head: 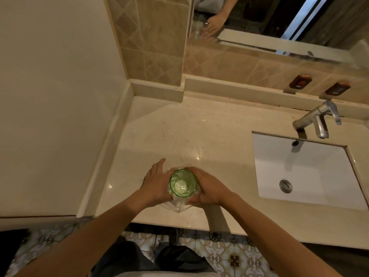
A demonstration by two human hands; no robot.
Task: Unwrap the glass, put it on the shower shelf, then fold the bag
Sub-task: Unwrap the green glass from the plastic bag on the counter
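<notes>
A person stands at a bathroom counter (209, 136), both hands around a green glass (183, 183) that stands upright near the front edge, well left of the sink (303, 168). Clear plastic bag (175, 204) is bunched low around the glass, its mouth already open.

The glass sits close to the counter's edge; a sharp tug on clinging plastic could tip it off onto the tiled floor (229, 254).

The left hand (154, 184) lies flat against the side, fingers spread and extended. The right hand (207, 189) curls around the other side, pressing bag and glass. No shower shelf is in view.
</notes>
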